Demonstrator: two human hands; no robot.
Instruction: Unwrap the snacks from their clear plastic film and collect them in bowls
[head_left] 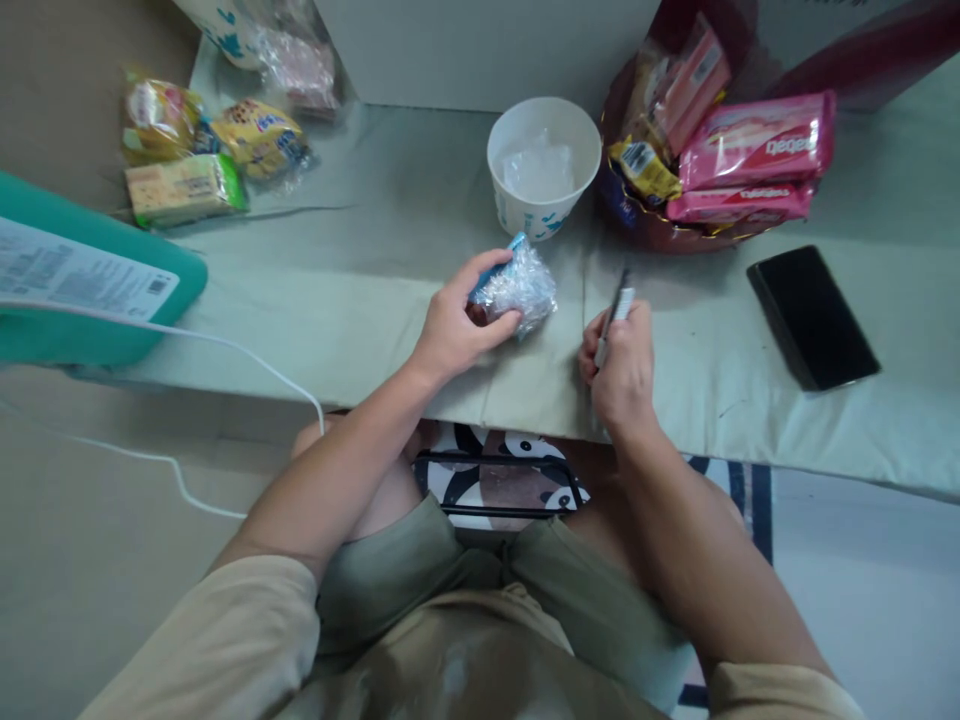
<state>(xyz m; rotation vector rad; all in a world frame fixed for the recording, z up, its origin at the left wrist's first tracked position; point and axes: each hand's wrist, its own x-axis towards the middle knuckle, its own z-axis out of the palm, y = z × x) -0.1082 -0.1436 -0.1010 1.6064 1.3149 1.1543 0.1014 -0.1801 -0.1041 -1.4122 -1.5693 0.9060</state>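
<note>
My left hand [469, 315] grips a small bundle in crinkled clear plastic wrap [521, 287], with a blue part showing along its upper left side. What is inside the wrap I cannot make out. Closed around a dark pen with a whitish section [619, 308], my right hand [624, 350] rests over the cloth near the front edge, the pen's dark end pointing away from me. Just beyond the bundle stands a white paper cup with blue-green prints [546, 205], holding some clear plastic.
A dark bowl [645, 222] of pink wafer packets [754, 142] sits back right, near a black phone [816, 318]. Several wrapped snacks [259, 138] lie back left. A green box [97, 260] and white cable [247, 352] are at left. A pale panel [480, 55] stands behind.
</note>
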